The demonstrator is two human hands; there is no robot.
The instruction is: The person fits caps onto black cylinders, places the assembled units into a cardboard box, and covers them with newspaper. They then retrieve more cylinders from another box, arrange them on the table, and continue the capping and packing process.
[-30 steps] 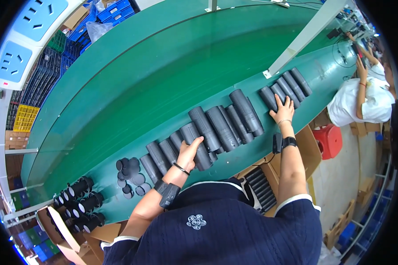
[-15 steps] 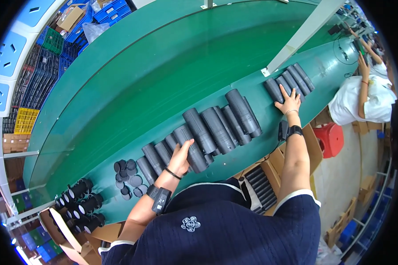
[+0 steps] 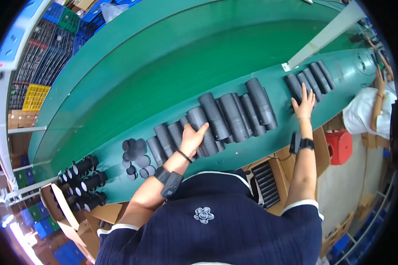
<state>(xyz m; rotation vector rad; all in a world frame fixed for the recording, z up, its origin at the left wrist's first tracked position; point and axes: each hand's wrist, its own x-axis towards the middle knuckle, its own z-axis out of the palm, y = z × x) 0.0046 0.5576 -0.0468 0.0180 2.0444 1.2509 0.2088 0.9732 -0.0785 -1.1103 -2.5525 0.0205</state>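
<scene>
My left hand (image 3: 194, 140) is wrapped around a black ribbed tube (image 3: 198, 118) in the middle of a tightly packed row on the green bench, its thumb along the tube's right side. Taller black tubes (image 3: 232, 117) stand close beside it on the right, and shorter ones (image 3: 165, 139) on the left. Farther right, my right hand (image 3: 304, 108) has its fingers spread over the near ends of a smaller group of black tubes (image 3: 311, 79). It grips none of them, and whether the fingertips touch is hard to see.
Black round caps (image 3: 135, 150) lie left of the row. Black cylindrical parts with pale ends (image 3: 93, 181) sit at the far left, by an open carton (image 3: 59, 212). A box of black tubes (image 3: 265, 183) is below the bench edge. A slanted metal post (image 3: 323, 35), red stool (image 3: 340, 147) and co-worker (image 3: 367, 108) are to the right.
The whole view has shifted, so the bench things appear farther right. My left hand stays around the same tube. My right hand's fingers sit slightly closer together, over the same group.
</scene>
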